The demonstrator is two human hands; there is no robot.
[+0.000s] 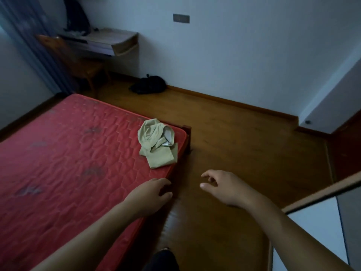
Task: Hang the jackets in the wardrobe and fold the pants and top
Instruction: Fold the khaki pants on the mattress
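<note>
A crumpled beige garment [158,142] with a pale lining lies on the near right corner of a red quilted mattress [68,153]. My left hand [154,190] hovers at the mattress edge just below the garment, fingers loosely curled, holding nothing. My right hand [222,185] reaches forward over the wooden floor to the right of the bed, fingers relaxed and empty. Neither hand touches the garment.
A dark bundle [148,85] lies on the wooden floor [244,143] by the far wall. A wooden chair [78,63] and a wall desk [103,43] stand at the back left. A white panel with a wooden edge [320,194] juts in at the right.
</note>
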